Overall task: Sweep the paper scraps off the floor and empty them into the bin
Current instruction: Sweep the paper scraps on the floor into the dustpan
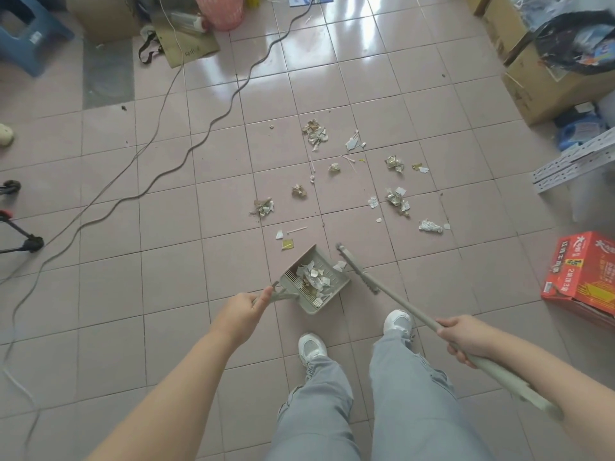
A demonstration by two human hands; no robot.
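My left hand grips the handle of a beige dustpan that sits on the pink tiled floor with several paper scraps in it. My right hand grips the grey broom handle. The broom head rests on the floor just right of the dustpan's mouth. More torn and crumpled paper scraps lie scattered on the tiles beyond the pan, some at the right and one clump at the left. A pink basket stands at the far wall.
Grey cables snake across the floor on the left. A red carton sits at the right, cardboard boxes and a metal rail beyond it. A blue stool stands far left. My white shoes are just behind the pan.
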